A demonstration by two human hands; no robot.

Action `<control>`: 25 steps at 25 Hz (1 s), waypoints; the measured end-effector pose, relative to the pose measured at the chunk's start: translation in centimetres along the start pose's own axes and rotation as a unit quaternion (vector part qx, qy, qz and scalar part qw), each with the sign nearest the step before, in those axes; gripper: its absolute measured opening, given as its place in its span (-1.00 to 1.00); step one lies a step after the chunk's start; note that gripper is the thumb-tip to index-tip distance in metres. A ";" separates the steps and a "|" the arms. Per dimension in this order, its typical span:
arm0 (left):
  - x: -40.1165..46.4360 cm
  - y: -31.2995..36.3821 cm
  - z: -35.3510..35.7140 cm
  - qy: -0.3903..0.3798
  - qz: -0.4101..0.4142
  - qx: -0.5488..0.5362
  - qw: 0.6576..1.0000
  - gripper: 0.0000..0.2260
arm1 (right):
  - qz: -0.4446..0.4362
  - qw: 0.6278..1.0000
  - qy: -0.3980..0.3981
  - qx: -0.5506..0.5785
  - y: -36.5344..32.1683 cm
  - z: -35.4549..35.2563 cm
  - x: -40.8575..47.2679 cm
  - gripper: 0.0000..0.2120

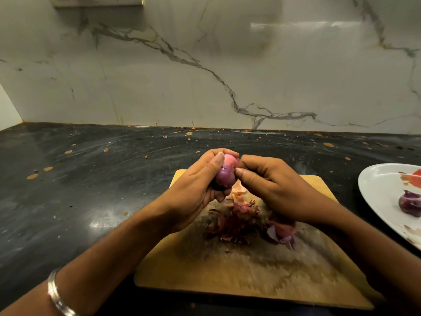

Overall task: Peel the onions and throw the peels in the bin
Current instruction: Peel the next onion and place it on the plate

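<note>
Where hands (pixel 230 185) meet, unlabelled onion (pixel 225 174).

plate (pixel 373 188) gets chopped off by the right edge, peels (pixel 234 222) are a blurry heap, and the right hand (pixel 278 190) hides its own fingertips.

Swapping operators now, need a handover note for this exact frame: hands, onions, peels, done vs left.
Left hand: grips the small pink-purple onion above the far end of the worn wooden cutting board.
Right hand: thumb and fingertips pinch at that onion's right side, seemingly working skin off.
Pile of dry reddish-brown peels lies mid-board. A second pink onion with loose skin sits on the board under the right wrist.
One dark purple onion rests on the white patterned plate at right.
Done: held onion looks mostly bare.
Left: finish it, peel the rest, bin the peels. No bin in view.
</note>
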State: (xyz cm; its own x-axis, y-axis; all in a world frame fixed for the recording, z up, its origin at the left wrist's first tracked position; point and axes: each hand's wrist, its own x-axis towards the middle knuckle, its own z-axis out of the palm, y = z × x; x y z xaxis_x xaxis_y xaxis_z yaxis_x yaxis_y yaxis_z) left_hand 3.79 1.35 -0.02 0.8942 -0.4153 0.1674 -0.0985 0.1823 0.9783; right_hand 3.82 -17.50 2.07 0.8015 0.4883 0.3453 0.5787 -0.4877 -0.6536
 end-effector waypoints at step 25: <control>1.0 -0.2 -1.4 0.117 -0.027 -0.005 0.993 -0.73 | -0.084 0.979 0.018 -0.184 -0.3 -0.5 -0.9 -0.82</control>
State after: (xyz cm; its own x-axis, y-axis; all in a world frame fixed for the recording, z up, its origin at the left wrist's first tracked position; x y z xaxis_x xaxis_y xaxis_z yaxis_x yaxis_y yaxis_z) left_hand 5.30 2.21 -0.21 0.9751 -0.2068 0.0798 -0.0433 0.1752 0.9836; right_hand 3.00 -18.15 2.27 0.6906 0.5622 0.4549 0.7135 -0.6326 -0.3012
